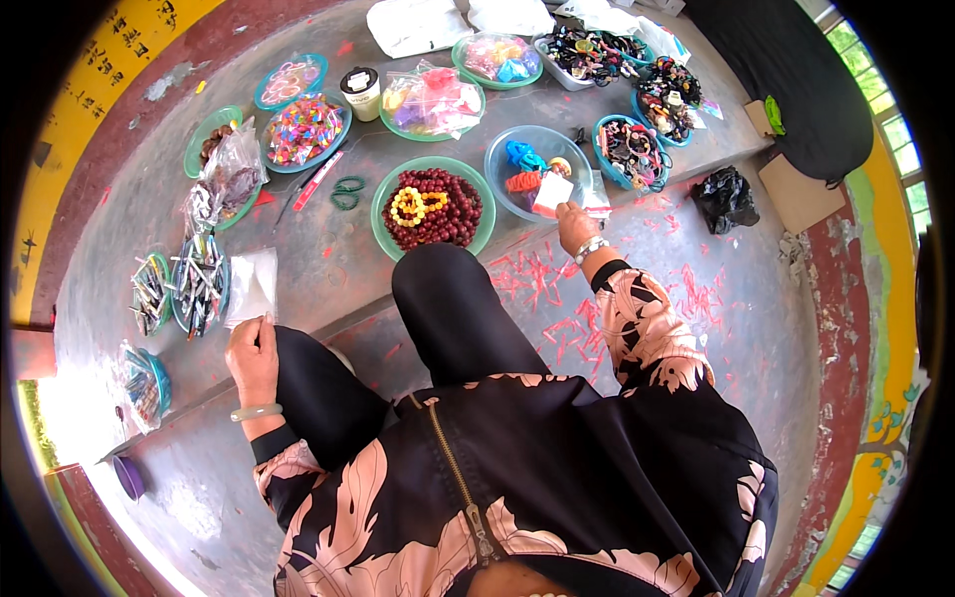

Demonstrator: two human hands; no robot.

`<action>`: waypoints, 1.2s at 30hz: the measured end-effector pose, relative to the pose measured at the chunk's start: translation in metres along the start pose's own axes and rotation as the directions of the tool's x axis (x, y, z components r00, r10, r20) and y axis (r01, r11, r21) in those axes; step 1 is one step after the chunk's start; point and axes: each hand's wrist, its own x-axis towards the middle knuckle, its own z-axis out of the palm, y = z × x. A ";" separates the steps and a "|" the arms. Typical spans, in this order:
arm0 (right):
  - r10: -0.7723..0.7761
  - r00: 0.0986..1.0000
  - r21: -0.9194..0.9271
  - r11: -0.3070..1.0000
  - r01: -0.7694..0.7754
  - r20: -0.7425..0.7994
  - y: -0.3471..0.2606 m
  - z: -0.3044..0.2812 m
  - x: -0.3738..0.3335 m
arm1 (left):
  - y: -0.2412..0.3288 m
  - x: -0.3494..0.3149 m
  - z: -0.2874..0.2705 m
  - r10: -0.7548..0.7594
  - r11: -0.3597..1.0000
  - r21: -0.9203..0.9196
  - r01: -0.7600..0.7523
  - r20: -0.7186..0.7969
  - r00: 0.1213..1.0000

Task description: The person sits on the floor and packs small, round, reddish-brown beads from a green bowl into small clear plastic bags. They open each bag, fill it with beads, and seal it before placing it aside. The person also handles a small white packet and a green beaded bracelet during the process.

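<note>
My right hand is closed on a small white packet with a red edge, above the near right rim of a clear bluish bowl. In that bowl lie a blue scrunchie, an orange-red scrunchie and a round beaded piece. My left hand, beside my left knee, pinches the lower edge of a clear plastic bag. A green bowl between my hands holds dark red bead strings with yellow bead bracelets on top.
Around the grey ledge stand bowls of colourful small pieces, bagged pink items, hair ties and pen-like sticks. A lidded cup and a red cutter are behind. Red strips litter the floor; a black bag lies right.
</note>
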 end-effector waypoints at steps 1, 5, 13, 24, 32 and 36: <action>0.003 1.000 0.013 1.000 -0.003 -0.026 -0.003 -0.002 -0.001 | -0.001 -0.001 -0.001 -0.004 1.000 0.004 0.004 0.001 1.000; -0.029 0.998 -0.050 0.998 0.027 -0.053 -0.006 -0.002 0.002 | -0.003 -0.004 -0.006 -0.009 1.000 0.020 0.009 -0.001 1.000; -0.071 0.991 -0.119 0.989 0.085 0.118 -0.014 -0.011 0.008 | -0.002 -0.007 -0.007 -0.006 1.000 -0.002 0.005 -0.039 0.999; -0.106 0.904 -0.006 0.993 0.120 0.413 -0.008 -0.017 0.016 | -0.002 -0.005 -0.006 -0.015 1.000 -0.008 0.015 -0.024 1.000; -0.324 0.872 0.019 0.940 0.341 0.368 0.015 0.003 0.027 | -0.005 -0.008 -0.008 -0.035 0.999 -0.016 0.034 -0.018 0.999; -0.343 0.851 0.082 0.937 0.339 0.397 0.013 -0.007 0.035 | -0.004 -0.009 -0.012 -0.043 0.999 -0.023 0.043 -0.014 0.999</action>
